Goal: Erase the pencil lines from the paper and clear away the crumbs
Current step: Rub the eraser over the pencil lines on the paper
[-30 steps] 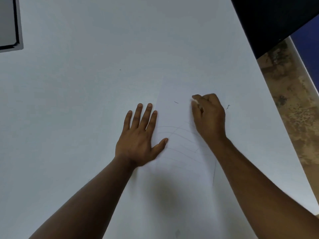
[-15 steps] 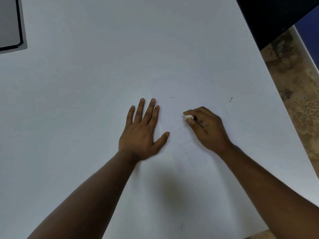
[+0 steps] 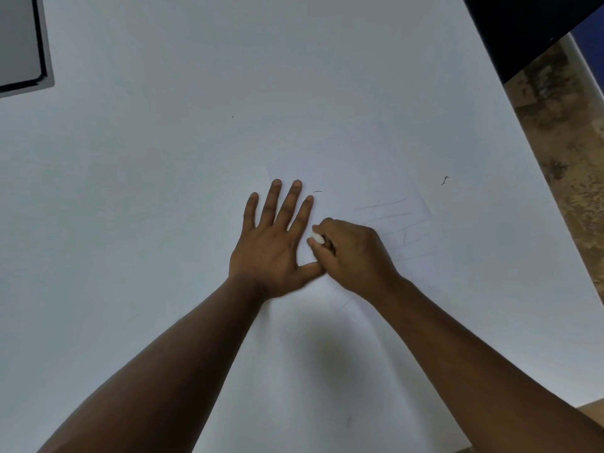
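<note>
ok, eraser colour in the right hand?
White eraser, pinched in the right hand; head view.

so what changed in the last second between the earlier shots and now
The right hand, pinching the eraser, slid from the far end of the paper back and left, ending against the left hand. Pencil lines now show beyond it. The left hand stayed flat on the paper.

A white table (image 3: pixel 196 158) fills most of the frame. A sheet of paper (image 3: pixel 327 338) with faint pencil lines (image 3: pixel 392 220) is laid flat on it at lower centre. Two dark crumbs (image 3: pixel 444 180) are seen at centre right. A grey, dark-edged flat object (image 3: pixel 19 44) is cut off at the upper left.
</note>
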Action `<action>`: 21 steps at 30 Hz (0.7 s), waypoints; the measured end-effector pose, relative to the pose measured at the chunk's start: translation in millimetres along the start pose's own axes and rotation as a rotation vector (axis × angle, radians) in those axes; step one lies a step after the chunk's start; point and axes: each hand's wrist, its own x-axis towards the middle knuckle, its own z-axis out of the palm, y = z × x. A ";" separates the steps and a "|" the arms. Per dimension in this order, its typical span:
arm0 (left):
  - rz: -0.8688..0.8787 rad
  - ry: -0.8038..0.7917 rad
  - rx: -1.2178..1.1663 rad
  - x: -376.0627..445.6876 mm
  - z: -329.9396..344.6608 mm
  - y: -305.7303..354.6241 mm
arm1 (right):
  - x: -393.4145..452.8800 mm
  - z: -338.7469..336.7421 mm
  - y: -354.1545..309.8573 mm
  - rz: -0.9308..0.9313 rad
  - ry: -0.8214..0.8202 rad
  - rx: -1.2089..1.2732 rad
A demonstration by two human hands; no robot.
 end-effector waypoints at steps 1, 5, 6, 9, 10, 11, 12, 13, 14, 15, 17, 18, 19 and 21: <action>0.002 0.000 0.003 0.1 0.4 0.1 | 0.8 1.7 0.2 -0.021 -0.010 -0.034; -0.019 0.014 -0.018 -0.5 -0.1 2.5 | 12.6 -13.4 25.0 0.108 0.136 -0.216; -0.021 0.011 -0.020 -0.4 -0.5 3.0 | 15.3 -21.0 33.5 0.173 0.175 -0.223; -0.024 0.013 -0.014 0.6 -0.9 3.2 | 19.4 -26.2 36.2 0.265 0.228 -0.173; -0.023 0.017 -0.019 0.6 -0.6 3.1 | 19.3 -22.3 28.8 0.253 0.226 -0.146; -0.019 0.024 -0.025 0.1 0.1 2.6 | 17.8 -15.7 18.7 0.223 0.200 -0.116; -0.010 0.031 -0.027 -0.4 0.7 2.0 | 14.5 -7.5 6.5 0.183 0.144 -0.095; 0.002 0.032 -0.022 -0.5 1.0 1.0 | 9.8 0.3 -5.2 0.138 0.074 -0.081; 0.014 0.028 -0.013 -0.5 1.0 0.2 | 5.0 6.1 -13.7 0.099 0.018 -0.074; 0.020 0.026 -0.007 -0.7 1.3 -0.2 | 2.6 8.7 -16.4 0.071 -0.008 -0.075; 0.010 0.035 -0.010 -0.9 1.4 0.8 | 5.5 4.9 -7.6 0.066 0.024 -0.121; -0.001 0.038 -0.016 -0.2 1.1 2.0 | 9.0 -0.1 1.4 0.087 0.073 -0.162; -0.011 0.038 -0.024 -0.1 0.8 3.1 | 13.1 -7.0 11.9 0.124 0.128 -0.203; -0.022 0.033 -0.030 -0.5 0.7 3.5 | 19.6 -22.0 28.3 0.226 0.188 -0.211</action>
